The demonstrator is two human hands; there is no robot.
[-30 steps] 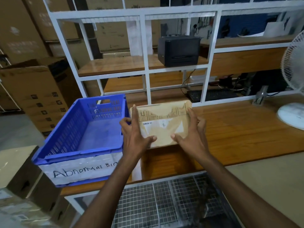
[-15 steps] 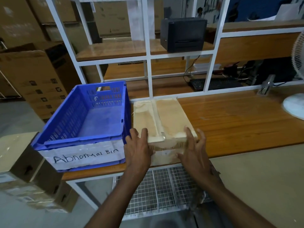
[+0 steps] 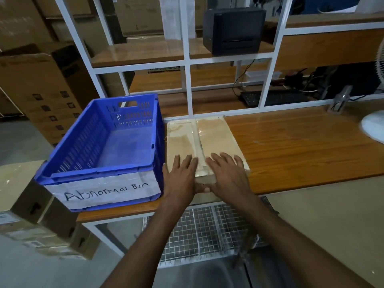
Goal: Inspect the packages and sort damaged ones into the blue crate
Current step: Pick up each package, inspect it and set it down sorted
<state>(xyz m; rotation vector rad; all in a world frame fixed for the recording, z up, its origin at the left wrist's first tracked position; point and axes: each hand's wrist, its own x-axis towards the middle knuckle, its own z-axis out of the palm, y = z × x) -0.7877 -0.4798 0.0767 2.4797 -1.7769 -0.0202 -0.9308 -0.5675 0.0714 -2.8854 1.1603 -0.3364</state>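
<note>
A tan cardboard package, taped down its middle seam, lies flat on the wooden table just right of the blue crate. The crate is labelled "Abnormal Bin" and has nothing inside. My left hand rests on the package's near left corner, fingers spread over the top and thumb at the front face. My right hand rests on the near right part the same way. Both hands hold the package's near end.
A white metal shelf frame rises behind the table, with a black printer on its shelf. A white fan base sits at the right edge. Cardboard boxes stand at the left. A wire basket hangs under the table.
The package was held upright with its label facing me; it has been tipped down flat on the table, taped side up. My hands slid onto its near top edge.
</note>
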